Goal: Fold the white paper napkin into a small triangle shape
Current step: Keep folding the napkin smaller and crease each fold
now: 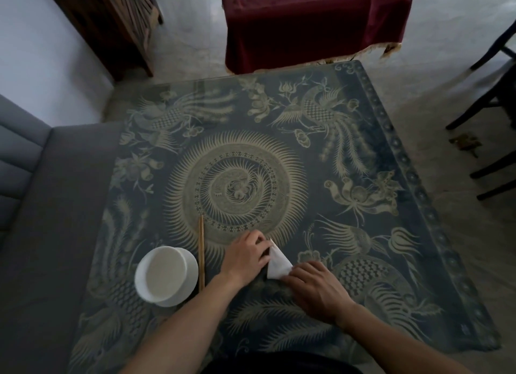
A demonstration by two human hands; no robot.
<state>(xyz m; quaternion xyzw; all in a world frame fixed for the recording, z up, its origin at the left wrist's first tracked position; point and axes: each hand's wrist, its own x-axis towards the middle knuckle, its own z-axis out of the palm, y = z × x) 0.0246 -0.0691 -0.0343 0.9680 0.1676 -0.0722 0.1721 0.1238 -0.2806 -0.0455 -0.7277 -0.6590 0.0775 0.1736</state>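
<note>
A: The left hand (pixel 245 257) presses its fingertips down on the far corner of the white paper napkin (pixel 276 263), and the right hand (pixel 317 288) pins the near corner the same way. Neither hand is clenched; both lie flat on the paper.

B: And where is the napkin?

A: On the glass-topped, blue-patterned desk (pixel 363 206), between the two hands, already a small triangle with its point aimed away from the person.

B: What could spoil it?

A: I judge the thin, soft paper may spring open once the pressure lifts, since the crease looks light. The smooth glass may also let it slide, so the edges end up uneven. A hard drag of a fingertip could tear it.

B: Anything near?

A: A round white ceramic bowl (pixel 166 274) stands left of the left hand, with slim wooden chopsticks (pixel 201 253) lying just beside it. A careless left elbow could knock them.
</note>
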